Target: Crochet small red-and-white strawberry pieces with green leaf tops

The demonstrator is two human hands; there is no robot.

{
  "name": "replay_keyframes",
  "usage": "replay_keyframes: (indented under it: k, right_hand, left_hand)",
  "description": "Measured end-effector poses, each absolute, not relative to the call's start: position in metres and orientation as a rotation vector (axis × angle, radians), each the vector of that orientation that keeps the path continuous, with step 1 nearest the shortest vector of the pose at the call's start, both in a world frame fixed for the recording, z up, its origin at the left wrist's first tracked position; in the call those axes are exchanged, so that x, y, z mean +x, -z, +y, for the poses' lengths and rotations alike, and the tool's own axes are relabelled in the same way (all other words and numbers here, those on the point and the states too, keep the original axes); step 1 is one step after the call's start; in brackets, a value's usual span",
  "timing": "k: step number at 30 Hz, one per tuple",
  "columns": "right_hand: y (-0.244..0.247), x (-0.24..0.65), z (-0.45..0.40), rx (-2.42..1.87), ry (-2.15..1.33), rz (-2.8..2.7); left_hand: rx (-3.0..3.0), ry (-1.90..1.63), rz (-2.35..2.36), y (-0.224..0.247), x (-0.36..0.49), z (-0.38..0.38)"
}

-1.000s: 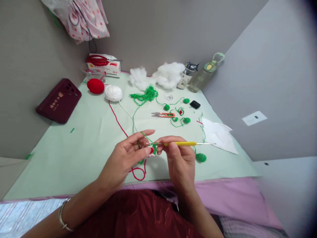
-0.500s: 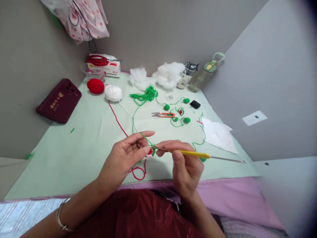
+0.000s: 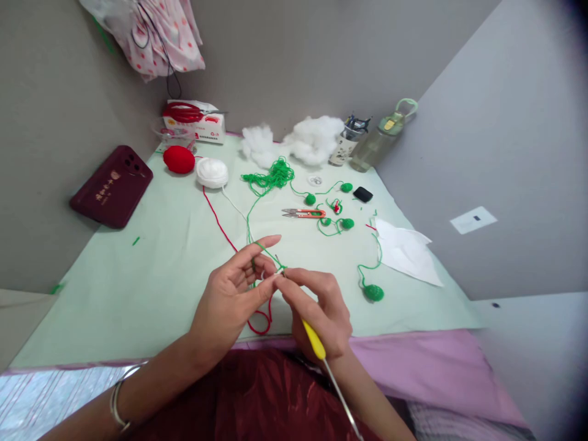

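Note:
My left hand (image 3: 225, 300) pinches a small crochet piece (image 3: 279, 271) between thumb and fingers, mostly hidden by the fingertips. Green yarn (image 3: 266, 250) runs over the raised index finger to the piece. Fingertips of my right hand (image 3: 324, 309) meet the piece from the other side. A yellow-handled crochet hook (image 3: 314, 340) is held in this same hand, its metal shaft slanting down toward my lap. Red yarn (image 3: 260, 323) hangs in a loop below the fingers. Beyond them lie orange-handled thread snips (image 3: 303, 214).
A red yarn ball (image 3: 179, 159), a white yarn ball (image 3: 212, 173) and a green yarn tangle (image 3: 275, 174) lie behind. Several small green crocheted balls, one being a larger ball (image 3: 373, 293), rest to the right. A phone (image 3: 113, 187) leans left; a bottle (image 3: 381, 141) stands back right.
My right hand has turned and moved left, its fingertips now at the piece. The crochet hook has swung from pointing right to pointing down. The red and white part of the piece is now hidden.

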State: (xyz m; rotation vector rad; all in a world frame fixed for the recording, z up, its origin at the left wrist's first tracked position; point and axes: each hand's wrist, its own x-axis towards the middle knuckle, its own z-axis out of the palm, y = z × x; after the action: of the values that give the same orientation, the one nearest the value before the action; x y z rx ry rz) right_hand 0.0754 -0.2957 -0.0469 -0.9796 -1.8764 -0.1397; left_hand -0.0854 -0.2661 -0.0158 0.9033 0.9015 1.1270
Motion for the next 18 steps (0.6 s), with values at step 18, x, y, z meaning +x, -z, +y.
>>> replay_keyframes:
  k: [18]
  right_hand:
    - [0.030, 0.078, -0.288, -0.852, -0.743, -1.221]
  left_hand:
    - [0.715, -0.975, 0.791, 0.014, -0.094, -0.256]
